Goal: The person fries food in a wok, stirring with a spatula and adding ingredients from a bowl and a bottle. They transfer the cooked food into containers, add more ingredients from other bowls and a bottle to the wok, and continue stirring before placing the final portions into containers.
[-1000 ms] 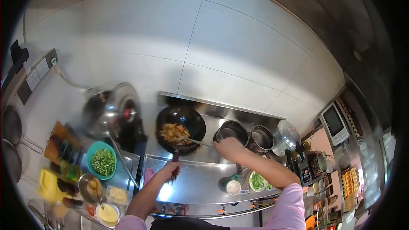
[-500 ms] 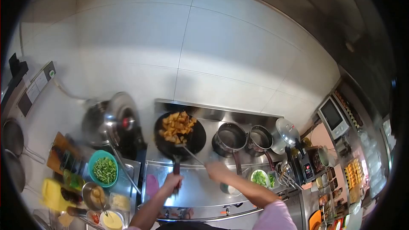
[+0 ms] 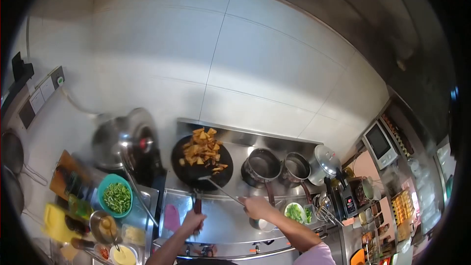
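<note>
Nearest, the right forearm [image 3: 292,230] partly hides a white cup [image 3: 262,225]. The left hand [image 3: 193,222] clasps the wok handle [image 3: 197,204], covering part; the right hand [image 3: 257,207] grips a spatula [image 3: 222,188], its end hidden. Browned pieces [image 3: 202,151] mask the far rim of the wok [image 3: 189,174]; whether all touch it is unclear.

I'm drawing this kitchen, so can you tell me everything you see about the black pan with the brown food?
The pan is round, black and probably metal. Its dark handle points down the picture, gripped by the left hand. Brown food pieces bunch over its far side, leaving bare black nearer the handle. A spatula's head is over that bare part; whether it touches isn't clear. The pan is left of two pots; I can't tell whether it's lifted.
</note>
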